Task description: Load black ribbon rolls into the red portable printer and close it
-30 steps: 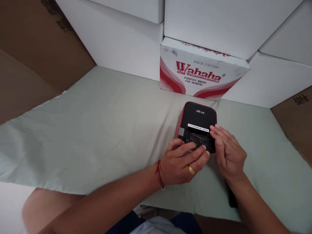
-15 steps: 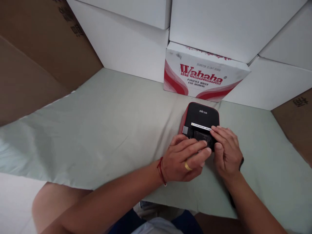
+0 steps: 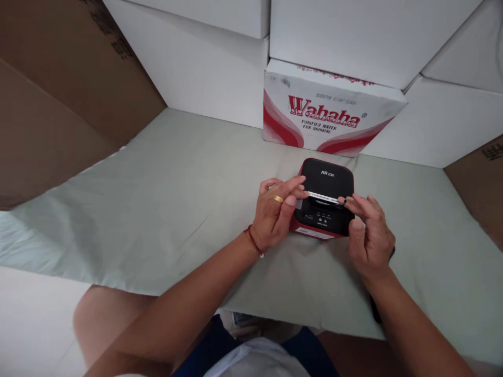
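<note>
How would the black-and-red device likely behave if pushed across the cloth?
The device would probably stay rigid: it looks hard and boxy. It seems unlikely to roll, given its squarish shape. The creased cloth might bunch beneath it.

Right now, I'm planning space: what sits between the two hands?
A red and black device, with green cloth nearer the person, in the head view.

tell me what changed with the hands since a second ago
The left hand has moved from the front of the black-and-red device up to its left side, by the white label strip, uncovering the front-panel icons. The right hand stays at the device's right side; the Wahaha box still stands behind.
</note>
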Tool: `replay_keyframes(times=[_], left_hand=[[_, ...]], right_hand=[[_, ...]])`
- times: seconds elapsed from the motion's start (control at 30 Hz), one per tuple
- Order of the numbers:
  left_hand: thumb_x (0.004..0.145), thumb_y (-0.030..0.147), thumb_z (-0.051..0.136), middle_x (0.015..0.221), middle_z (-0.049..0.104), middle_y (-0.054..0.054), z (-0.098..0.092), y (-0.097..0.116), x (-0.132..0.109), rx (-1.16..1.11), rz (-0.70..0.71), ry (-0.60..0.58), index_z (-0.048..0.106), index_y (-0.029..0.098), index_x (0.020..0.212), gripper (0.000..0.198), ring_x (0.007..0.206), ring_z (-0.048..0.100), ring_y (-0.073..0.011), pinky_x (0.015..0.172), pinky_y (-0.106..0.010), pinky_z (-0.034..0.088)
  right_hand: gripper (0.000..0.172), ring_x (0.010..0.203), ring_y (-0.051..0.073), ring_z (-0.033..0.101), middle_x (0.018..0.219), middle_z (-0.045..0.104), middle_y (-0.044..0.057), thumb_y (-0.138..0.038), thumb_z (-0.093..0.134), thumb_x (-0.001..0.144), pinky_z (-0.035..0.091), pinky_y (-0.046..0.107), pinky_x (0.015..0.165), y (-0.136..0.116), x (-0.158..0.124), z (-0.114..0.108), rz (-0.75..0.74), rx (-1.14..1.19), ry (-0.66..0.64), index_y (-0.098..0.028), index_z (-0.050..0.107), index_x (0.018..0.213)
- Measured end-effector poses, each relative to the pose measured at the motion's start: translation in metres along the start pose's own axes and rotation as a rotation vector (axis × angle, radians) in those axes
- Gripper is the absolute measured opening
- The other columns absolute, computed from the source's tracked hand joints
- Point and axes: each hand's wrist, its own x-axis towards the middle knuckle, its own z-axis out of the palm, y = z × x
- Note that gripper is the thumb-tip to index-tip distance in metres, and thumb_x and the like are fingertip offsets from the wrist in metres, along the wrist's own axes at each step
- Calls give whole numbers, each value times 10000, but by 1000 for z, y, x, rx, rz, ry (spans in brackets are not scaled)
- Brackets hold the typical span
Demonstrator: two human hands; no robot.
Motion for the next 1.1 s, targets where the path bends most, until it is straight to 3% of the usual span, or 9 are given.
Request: replay_keyframes(times=[0.17,0.27,0.33,0.47,0.6,0.7,0.8,0.9,1.1], left_hand=[[1127,409,549,1115,826,-67,4,-6,-4,-183,-117,-9,566,256,1411,322,1186,774,-221,1082,-428,558],[1062,410,659,1184,794,-56,0,-18,-1,-342,-178,-51,472,299,1486,476,1284,737,-227,1100,-417,573],[1002,444,726,1405,730,-89,-4,-29,6,-355,-208,-99,429,332,1549,633,1395,682,-254,1101,-432,581],[925,472,775,1795,419,-98,-3,-52,23,-353,-222,-263,256,402,1720,951,1663,442,-302,1224,-496,526],[948,438,679,1789,447,-57,8,-65,28,-603,-267,-396,158,432,1764,968,1595,541,-261,1252,-495,514],[895,408,680,1788,446,-29,14,-66,26,-842,-350,-397,204,429,1761,988,1612,515,-281,1329,-522,416],[777,341,764,1821,382,15,15,-62,25,-1027,-470,-388,215,442,1760,1131,1710,344,-311,1423,-517,223],[729,314,830,1848,318,39,13,-60,26,-1060,-514,-394,196,470,1761,1221,1753,219,-326,1450,-510,104],[757,384,904,1875,246,34,12,-64,27,-1006,-469,-427,155,499,1762,1259,1781,113,-319,1460,-523,42]], right_hand=[[469,1334,340,680,1373,741,151,-392,468,1123,511,652,1183,-1,-4,2,-79,89,-44,-298,625,1555],[404,1362,348,628,1368,688,131,-362,478,1113,473,676,1209,-2,-6,0,-86,133,-28,-339,735,1424],[392,1360,351,613,1351,682,117,-337,492,1102,462,681,1215,-2,-7,-2,-84,135,-5,-360,767,1380],[387,1344,350,614,1282,723,100,-270,539,1070,471,664,1199,-2,-8,-5,-83,133,12,-368,795,1343],[374,1326,334,630,1254,741,96,-205,595,1044,502,631,1172,-1,-5,-4,-100,126,3,-339,791,1332],[384,1314,323,641,1266,734,93,-172,613,1036,521,623,1158,-2,-4,-5,-113,128,-6,-327,775,1348],[394,1325,319,636,1290,723,102,-142,629,1024,521,612,1165,-4,-5,-8,-120,114,-28,-298,764,1359],[399,1346,328,621,1304,716,111,-134,629,1019,508,618,1182,-7,-6,-10,-128,74,-47,-283,756,1367],[403,1311,339,619,1286,732,119,-147,617,1019,527,602,1142,-14,-7,-15,-184,-7,-35,-274,755,1376]])
